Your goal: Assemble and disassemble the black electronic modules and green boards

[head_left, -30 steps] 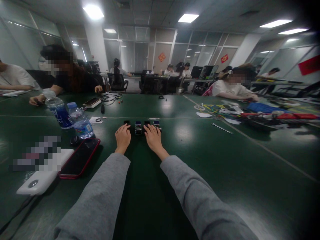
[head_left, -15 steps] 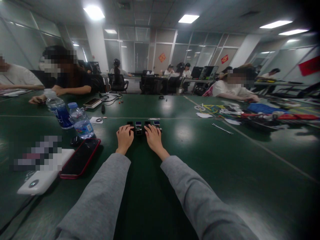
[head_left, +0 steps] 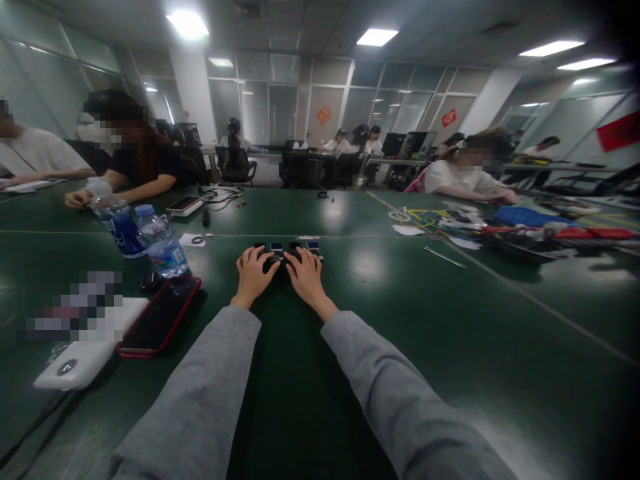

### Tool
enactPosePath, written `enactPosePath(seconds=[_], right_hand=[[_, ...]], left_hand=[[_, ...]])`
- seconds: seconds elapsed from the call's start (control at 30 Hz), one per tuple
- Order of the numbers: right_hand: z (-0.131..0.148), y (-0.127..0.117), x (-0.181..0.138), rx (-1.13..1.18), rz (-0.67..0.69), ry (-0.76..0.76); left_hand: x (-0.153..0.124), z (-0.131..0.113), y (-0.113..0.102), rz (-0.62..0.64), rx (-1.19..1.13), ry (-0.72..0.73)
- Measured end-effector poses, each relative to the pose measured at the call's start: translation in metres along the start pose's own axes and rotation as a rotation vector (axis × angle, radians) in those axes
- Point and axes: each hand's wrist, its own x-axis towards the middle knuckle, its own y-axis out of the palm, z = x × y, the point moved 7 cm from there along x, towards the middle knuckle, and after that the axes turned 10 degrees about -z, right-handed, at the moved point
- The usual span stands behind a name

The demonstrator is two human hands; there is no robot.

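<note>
Several small black electronic devices stand side by side on the green table. A small screen (head_left: 276, 247) faces up on one near the middle, and a second screen (head_left: 313, 246) shows at the right. My left hand (head_left: 252, 272) curls over the left part of the row, its thumb against the near side of the middle device and its fingers over the leftmost one. Over the right part lies my right hand (head_left: 309, 275), its thumb and fingers around a device there. Both hands cover much of the devices, so their exact contacts are partly hidden.
On the left are two bottles (head_left: 163, 247), a red-edged phone (head_left: 163, 317) and a white power bank (head_left: 83, 363) with a cable. A wrench (head_left: 444, 257) lies at right, before a pile of wires and tools (head_left: 525, 230). People sit around the table.
My left hand has shifted slightly right, and its thumb now reaches across the front of the middle device. My right hand stays nearly in place over the right devices.
</note>
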Motion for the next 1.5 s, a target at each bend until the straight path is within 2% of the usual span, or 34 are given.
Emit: enactPosePath(seconds=[0.17,0.33,0.53,0.9,1.3,1.5], right_hand=[[0.006,-0.001,-0.001,-0.007,0.023,-0.048],[0.007,0.004,-0.003,-0.002,0.045,-0.068],[0.007,0.007,-0.004,-0.021,0.068,-0.084],[0.006,0.008,-0.004,-0.007,0.079,-0.057],[0.005,0.008,-0.003,0.017,0.070,-0.052],[0.003,0.010,-0.003,0.021,0.082,-0.041]], left_hand=[[-0.003,-0.006,0.006,0.056,0.032,0.091],[-0.002,0.000,0.006,0.023,0.041,0.062],[-0.003,0.004,0.015,0.073,0.023,0.082],[-0.004,0.004,0.017,0.068,-0.010,0.087],[-0.003,-0.007,-0.005,0.012,0.036,0.077],[-0.004,-0.008,-0.004,0.026,0.067,0.072]])
